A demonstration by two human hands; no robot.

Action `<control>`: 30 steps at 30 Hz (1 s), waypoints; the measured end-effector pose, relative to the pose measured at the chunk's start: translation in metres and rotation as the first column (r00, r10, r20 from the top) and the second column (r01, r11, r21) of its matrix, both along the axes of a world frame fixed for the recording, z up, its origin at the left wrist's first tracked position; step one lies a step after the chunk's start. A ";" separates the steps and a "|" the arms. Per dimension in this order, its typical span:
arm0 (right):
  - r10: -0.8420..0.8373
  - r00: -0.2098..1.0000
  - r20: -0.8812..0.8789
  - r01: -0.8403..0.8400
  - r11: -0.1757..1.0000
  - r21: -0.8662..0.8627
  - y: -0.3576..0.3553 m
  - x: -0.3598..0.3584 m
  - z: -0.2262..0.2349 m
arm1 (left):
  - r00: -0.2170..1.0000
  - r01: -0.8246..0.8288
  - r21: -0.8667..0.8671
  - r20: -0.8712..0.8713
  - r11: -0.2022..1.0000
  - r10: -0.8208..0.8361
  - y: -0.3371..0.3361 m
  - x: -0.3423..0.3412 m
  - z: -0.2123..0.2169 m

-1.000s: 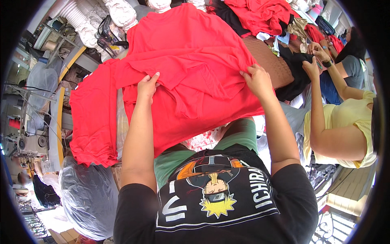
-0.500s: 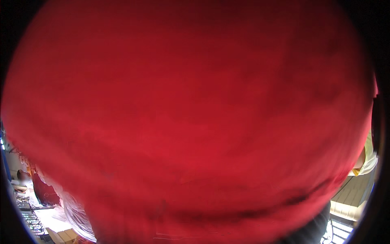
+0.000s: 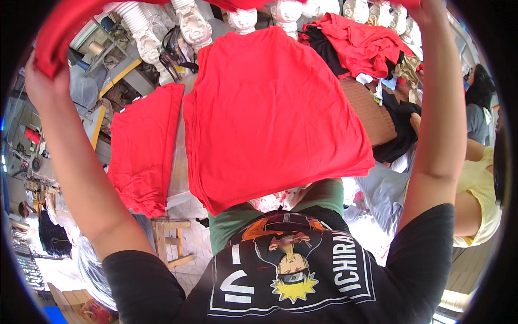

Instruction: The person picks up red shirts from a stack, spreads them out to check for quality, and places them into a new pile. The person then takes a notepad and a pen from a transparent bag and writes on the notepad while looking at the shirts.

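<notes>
Both my arms are raised high. My left hand grips a red cloth at the upper left, and the cloth stretches across the top edge to my right hand, which is mostly cut off by the frame. Below, a stack of flat red fabric pieces lies on the work surface in front of me. A second, smaller red pile lies to its left, hanging over the edge.
A heap of red and black garments sits at the back right. Another person in a yellow top sits at the right. White carved balusters line the back. A wooden stool stands lower left.
One second ago my hands pressed on a red garment on the stack. It then swept up over the camera, and now I hold it overhead with the stack uncovered.
</notes>
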State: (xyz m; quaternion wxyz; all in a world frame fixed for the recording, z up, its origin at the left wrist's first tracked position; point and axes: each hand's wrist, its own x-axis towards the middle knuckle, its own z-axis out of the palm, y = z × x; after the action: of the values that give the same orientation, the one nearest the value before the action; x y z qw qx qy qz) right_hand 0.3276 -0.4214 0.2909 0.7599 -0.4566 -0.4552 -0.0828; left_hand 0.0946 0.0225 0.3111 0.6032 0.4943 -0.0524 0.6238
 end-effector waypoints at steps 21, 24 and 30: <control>-0.548 0.631 0.550 0.747 0.238 -0.620 0.038 -0.058 -0.319 | 0.189 -0.196 0.460 -0.849 0.866 0.494 -0.028 -0.148 -0.382; -0.403 0.641 0.653 0.757 0.194 -0.624 0.063 -0.065 -0.375 | -0.115 -0.332 0.839 -0.491 0.432 0.864 0.017 -0.146 -0.360; -0.452 0.638 0.624 0.747 0.167 -0.643 0.088 -0.080 -0.374 | -0.314 -0.197 0.600 -0.788 0.775 0.530 0.084 -0.226 -0.362</control>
State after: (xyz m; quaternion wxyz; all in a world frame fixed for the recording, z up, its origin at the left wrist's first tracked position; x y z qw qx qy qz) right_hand 0.2475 -0.3333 -0.0829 0.2390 -0.8973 -0.3114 -0.2018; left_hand -0.1315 0.1067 -0.0506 0.1335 0.8338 0.5065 0.1747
